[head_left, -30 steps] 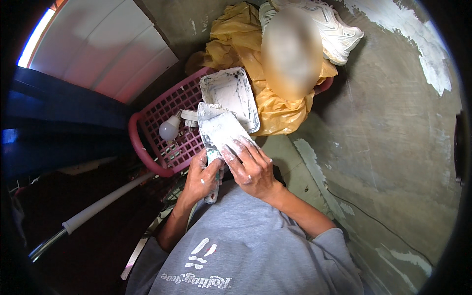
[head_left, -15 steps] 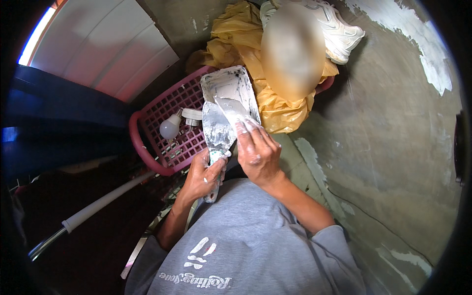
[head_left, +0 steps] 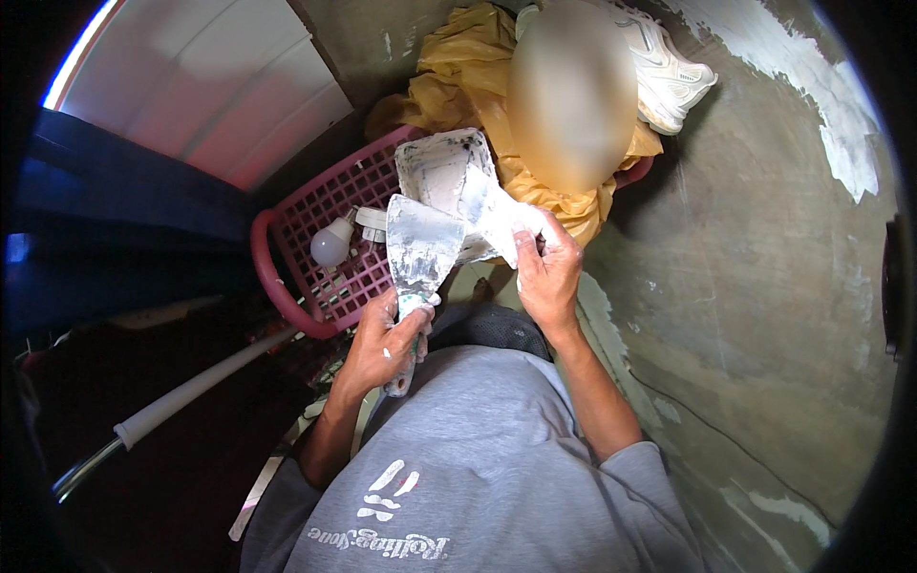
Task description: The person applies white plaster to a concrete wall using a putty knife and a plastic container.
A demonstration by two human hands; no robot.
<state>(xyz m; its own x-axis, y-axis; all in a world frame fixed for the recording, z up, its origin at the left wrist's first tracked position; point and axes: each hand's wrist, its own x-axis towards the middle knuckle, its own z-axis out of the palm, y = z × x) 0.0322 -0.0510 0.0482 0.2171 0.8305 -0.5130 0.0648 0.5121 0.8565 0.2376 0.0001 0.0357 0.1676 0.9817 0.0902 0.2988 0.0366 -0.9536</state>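
My left hand (head_left: pixel 382 346) is closed around the handle of a putty knife (head_left: pixel 422 244), its wide blade pointing up and smeared with white and grey putty. In my right hand (head_left: pixel 551 277), thumb and fingers pinch a flat putty spreader (head_left: pixel 492 218) coated in white putty. The spreader's left edge meets or overlaps the right side of the knife blade; I cannot tell if they touch. Just beyond both tools is a rectangular putty tub (head_left: pixel 441 139), its inside streaked white and dark, partly hidden by the blades. White putty marks both hands.
A pink basket (head_left: pixel 271 272) at left holds a light bulb (head_left: pixel 330 244) and a white round fitting (head_left: pixel 372 221). Yellow plastic (head_left: pixel 463 62) and white shoes (head_left: pixel 674 84) lie at the back. A patched grey wall (head_left: pixel 755 239) stands right; a white-sleeved pole (head_left: pixel 186 393) slants at lower left.
My right hand has moved to the right with the spreader, which has turned and now shows more of its white-coated face. The putty knife has shifted slightly left in my left hand.
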